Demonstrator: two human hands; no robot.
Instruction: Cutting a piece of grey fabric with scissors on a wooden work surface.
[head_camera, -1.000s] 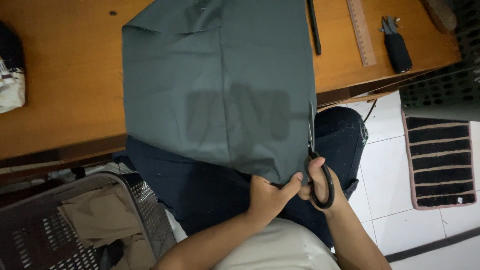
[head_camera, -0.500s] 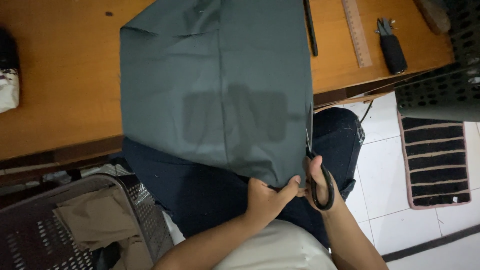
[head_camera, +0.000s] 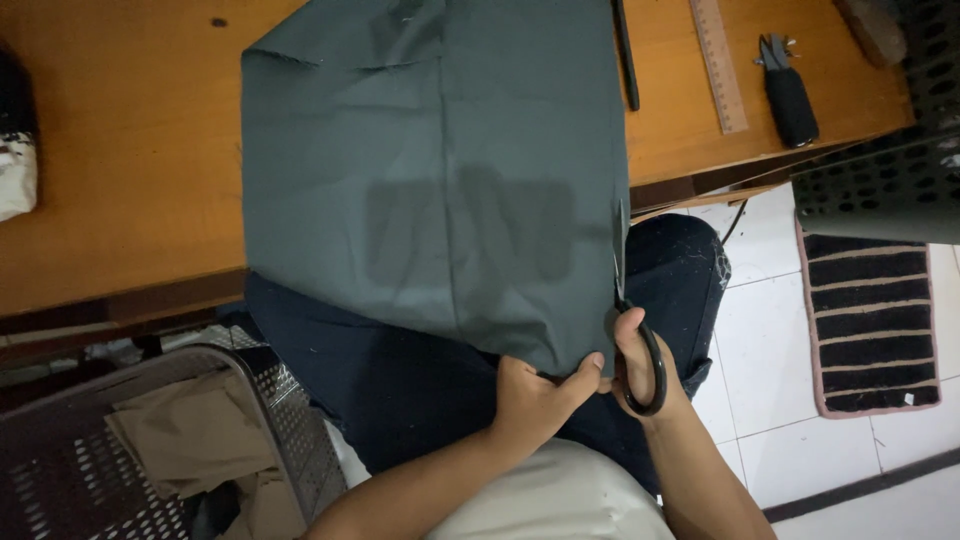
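A large piece of grey-green fabric (head_camera: 430, 170) lies across the middle of the wooden desk (head_camera: 120, 180), and its lower part hangs over the desk's near edge onto the person's lap. The left hand (head_camera: 535, 400) pinches the fabric's lower right corner, thumb and fingers closed on the cloth. Just beside it, the right hand (head_camera: 640, 365) grips a pair of black-handled scissors (head_camera: 640, 345), fingers through the loops; the blades point up along the fabric's right edge, below the desk's near edge. Whether the blades are parted cannot be told.

On the desk near its far right corner lie a wooden ruler (head_camera: 718, 65), a dark pen-like rod (head_camera: 626, 55) touching the fabric's right edge, and a black-handled tool (head_camera: 788, 92), all apart from the hands. A perforated grey basket (head_camera: 120, 450) holding tan cloth stands under the desk's left end. A striped floor mat (head_camera: 868, 325) lies on the white tiles at right.
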